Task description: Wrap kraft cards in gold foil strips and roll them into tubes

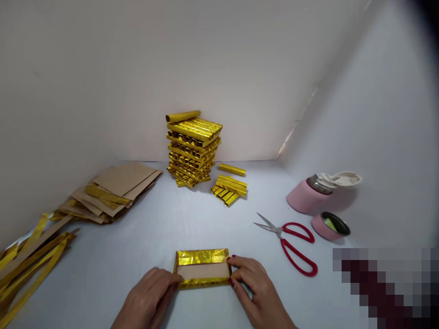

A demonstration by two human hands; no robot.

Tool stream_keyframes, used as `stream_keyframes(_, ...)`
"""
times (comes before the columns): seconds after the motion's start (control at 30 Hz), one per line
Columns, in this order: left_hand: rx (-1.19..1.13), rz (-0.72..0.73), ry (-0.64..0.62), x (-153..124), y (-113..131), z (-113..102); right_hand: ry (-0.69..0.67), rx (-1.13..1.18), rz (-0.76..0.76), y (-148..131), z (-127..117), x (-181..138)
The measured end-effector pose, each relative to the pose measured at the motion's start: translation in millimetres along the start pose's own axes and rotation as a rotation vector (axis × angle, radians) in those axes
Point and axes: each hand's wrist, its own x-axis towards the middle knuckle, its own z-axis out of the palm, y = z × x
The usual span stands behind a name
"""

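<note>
White tabletop (137, 237) between pale walls: I have a foil-edged kraft sheet (202, 270) held between my left grip (147, 297) and right grip (255, 285).

Left of the left grip I see loose gold foil strips (30, 269) and stacked kraft sheets (116, 189). The held sheet's long axis runs crosswise, each grip closed lightly on a short end, neither nearer. Ahead of the grips stands a stack of gold foil bars (194, 151); right of the right grip lie red-handled scissors (288, 242), a pink flask (303, 196) and its pink cap (329, 226).
</note>
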Motion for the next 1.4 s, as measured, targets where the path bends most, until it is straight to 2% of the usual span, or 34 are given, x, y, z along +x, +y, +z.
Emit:
stream_keyframes(0.13, 0.019, -0.017, -0.03, 1.3, 0.4, -1.1, -0.01, -0.01, 0.015, 1.1, 1.9, -0.9)
stream_keyframes(0.37, 0.054, -0.003, 0.04, 5.5, 4.8, -0.3, 0.039, -0.024, 0.022, -3.2, 4.0, 0.0)
stream_keyframes(0.7, 0.102, -0.065, 0.036, 9.4, 10.4, 3.6, 0.045, -0.031, 0.036, -6.4, 4.1, 3.4)
stream_keyframes(0.83, 0.087, -0.053, 0.02, 7.2, 6.9, 1.5, 0.036, -0.04, 0.048, -6.9, 5.6, 4.0)
stream_keyframes(1.0, 0.012, -0.031, -0.058, 1.1, -0.9, -2.7, 0.002, -0.018, 0.05, -2.6, 4.9, 1.5)
stream_keyframes(1.27, 0.095, 0.204, -0.021, -2.7, -2.3, -11.2, -0.098, 0.068, 0.029, 10.7, -3.5, -6.1)
stream_keyframes(1.4, 0.108, 0.242, -0.027, -0.6, 0.1, -15.9, -0.091, 0.087, 0.038, 12.9, -3.2, -5.7)
